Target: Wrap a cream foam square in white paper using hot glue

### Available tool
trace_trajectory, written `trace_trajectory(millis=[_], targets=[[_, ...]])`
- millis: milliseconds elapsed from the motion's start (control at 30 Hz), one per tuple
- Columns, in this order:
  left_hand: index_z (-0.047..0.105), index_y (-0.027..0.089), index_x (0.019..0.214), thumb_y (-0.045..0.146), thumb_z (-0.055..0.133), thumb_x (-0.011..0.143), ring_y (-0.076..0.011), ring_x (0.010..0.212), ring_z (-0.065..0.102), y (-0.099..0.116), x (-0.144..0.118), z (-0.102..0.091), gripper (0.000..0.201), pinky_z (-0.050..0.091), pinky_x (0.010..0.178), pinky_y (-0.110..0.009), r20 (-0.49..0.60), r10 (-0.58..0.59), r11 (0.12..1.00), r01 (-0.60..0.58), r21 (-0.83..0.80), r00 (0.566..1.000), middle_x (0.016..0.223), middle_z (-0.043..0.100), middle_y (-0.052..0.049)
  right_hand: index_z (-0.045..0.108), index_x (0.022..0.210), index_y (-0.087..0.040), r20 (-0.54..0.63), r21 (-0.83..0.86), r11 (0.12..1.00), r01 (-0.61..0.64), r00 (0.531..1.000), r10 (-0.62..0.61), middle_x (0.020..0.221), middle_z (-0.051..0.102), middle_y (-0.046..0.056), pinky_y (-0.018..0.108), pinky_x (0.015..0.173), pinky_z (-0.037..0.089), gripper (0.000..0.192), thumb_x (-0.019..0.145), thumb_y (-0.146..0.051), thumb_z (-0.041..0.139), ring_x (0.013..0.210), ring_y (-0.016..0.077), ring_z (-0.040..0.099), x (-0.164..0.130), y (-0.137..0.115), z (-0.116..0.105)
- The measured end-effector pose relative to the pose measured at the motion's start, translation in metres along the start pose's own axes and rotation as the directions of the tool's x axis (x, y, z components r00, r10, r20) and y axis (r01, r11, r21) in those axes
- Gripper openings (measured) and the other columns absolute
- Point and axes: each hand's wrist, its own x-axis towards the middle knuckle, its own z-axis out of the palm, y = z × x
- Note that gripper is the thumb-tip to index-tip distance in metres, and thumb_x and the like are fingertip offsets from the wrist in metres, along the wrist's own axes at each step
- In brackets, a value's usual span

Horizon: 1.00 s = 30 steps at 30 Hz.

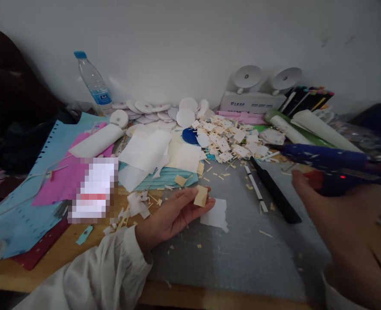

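Observation:
Between its thumb and fingers, my left hand [173, 217] holds a small pale-yellow paper piece [200, 196] over the grey mat [242, 254]. A torn scrap of white paper [216, 214] lies on the mat just beyond those fingertips. My right hand [345, 232] is closed around a blue hot glue gun [326, 158], raised at the right with its nozzle pointing left. A red light glows on the gun's side. Near the nozzle is a big heap of small pale paper pieces with thin strips [224, 137].
A black pen-like tool [276, 191] and a white pen [255, 188] lie on the mat. White discs [155, 113] line the wall, beside a water bottle [95, 84]. Coloured sheets [55, 181] cover the left side. A white box [253, 102] and markers [306, 100] stand behind.

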Motion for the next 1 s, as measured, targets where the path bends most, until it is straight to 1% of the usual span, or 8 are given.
trace_trajectory(millis=[100, 200, 267, 333, 433, 533, 633, 1000], targets=[[0.056, 0.013, 0.106, 0.032, 0.043, 0.095, -0.0215, 0.121, 0.054, -0.001, 0.001, -0.001, 0.026, 0.038, 0.112, -0.042, -0.025, 0.012, 1.0, -0.012, 0.0, 1.0, 0.126, 0.059, -0.01, 0.045, 0.058, -0.024, 0.116, 0.093, 0.995, -0.037, 0.993, 0.026, 0.051, 0.053, 0.003, 0.035, 0.054, 0.045, 0.025, 0.067, -0.039, 0.064, 0.052, 0.0226, 0.057, -0.017, -0.016, 0.014], [0.057, 0.015, 0.105, 0.029, 0.047, 0.093, -0.0213, 0.123, 0.051, -0.002, 0.002, -0.003, 0.021, 0.04, 0.11, -0.041, -0.039, 0.022, 0.999, -0.024, -0.038, 0.999, 0.124, 0.059, -0.009, 0.046, 0.057, -0.024, 0.224, 0.153, 0.988, -0.033, 0.975, -0.002, 0.049, 0.053, 0.002, 0.034, 0.048, 0.044, 0.023, 0.067, -0.037, 0.063, 0.047, 0.0222, 0.055, -0.035, -0.009, 0.025], [0.058, 0.017, 0.106, 0.029, 0.049, 0.092, -0.0211, 0.119, 0.054, -0.003, 0.003, -0.004, 0.021, 0.041, 0.107, -0.041, -0.042, 0.01, 0.998, -0.013, -0.065, 0.999, 0.12, 0.061, -0.008, 0.047, 0.057, -0.025, 0.278, 0.219, 0.976, 0.012, 0.958, -0.074, 0.048, 0.053, 0.001, 0.033, 0.047, 0.045, 0.022, 0.07, -0.034, 0.062, 0.045, 0.0207, 0.054, -0.042, 0.002, 0.03], [0.06, 0.018, 0.109, 0.031, 0.053, 0.091, -0.0199, 0.111, 0.058, -0.002, 0.004, -0.004, 0.023, 0.044, 0.104, -0.04, -0.037, -0.026, 0.993, 0.021, -0.12, 0.999, 0.111, 0.064, -0.006, 0.048, 0.058, -0.024, 0.272, 0.29, 0.955, 0.055, 0.952, -0.138, 0.047, 0.053, -0.001, 0.032, 0.044, 0.045, 0.022, 0.069, -0.036, 0.063, 0.042, 0.0196, 0.053, -0.046, 0.009, 0.034], [0.063, 0.019, 0.11, 0.031, 0.064, 0.085, -0.0154, 0.097, 0.062, 0.0, 0.004, -0.003, 0.028, 0.048, 0.094, -0.031, 0.012, -0.082, 0.963, 0.083, -0.256, 0.997, 0.099, 0.066, -0.002, 0.051, 0.067, -0.023, 0.177, 0.341, 0.927, 0.158, 0.957, -0.228, 0.05, 0.054, -0.002, 0.032, 0.043, 0.046, 0.022, 0.062, -0.039, 0.065, 0.042, 0.0197, 0.055, -0.046, 0.009, 0.035], [0.065, 0.018, 0.11, 0.026, 0.071, 0.08, -0.0132, 0.09, 0.064, 0.002, 0.003, -0.001, 0.031, 0.051, 0.085, -0.025, 0.053, -0.097, 0.937, 0.109, -0.332, 0.994, 0.096, 0.067, -0.002, 0.053, 0.08, -0.023, 0.123, 0.364, 0.882, 0.301, 0.923, -0.366, 0.058, 0.059, -0.002, 0.03, 0.044, 0.048, 0.024, 0.066, -0.038, 0.065, 0.045, 0.0183, 0.058, -0.047, 0.004, 0.031], [0.067, 0.018, 0.106, 0.022, 0.074, 0.077, -0.0138, 0.09, 0.066, 0.003, 0.003, 0.001, 0.03, 0.052, 0.085, -0.025, 0.069, -0.092, 0.933, 0.11, -0.343, 0.993, 0.095, 0.07, -0.002, 0.053, 0.084, -0.024, 0.122, 0.374, 0.851, 0.369, 0.89, -0.44, 0.062, 0.06, -0.002, 0.028, 0.044, 0.049, 0.022, 0.071, -0.038, 0.063, 0.047, 0.0168, 0.058, -0.05, 0.001, 0.025], [0.069, 0.018, 0.104, 0.017, 0.079, 0.071, -0.0153, 0.094, 0.065, -0.001, 0.002, -0.001, 0.034, 0.052, 0.09, -0.028, 0.089, -0.095, 0.954, 0.116, -0.276, 0.991, 0.102, 0.07, -0.003, 0.051, 0.082, -0.022, 0.09, 0.28, 0.817, 0.504, 0.833, -0.545, 0.062, 0.06, 0.001, 0.025, 0.041, 0.048, 0.025, 0.078, -0.046, 0.057, 0.048, 0.0168, 0.061, -0.051, -0.006, 0.02]])
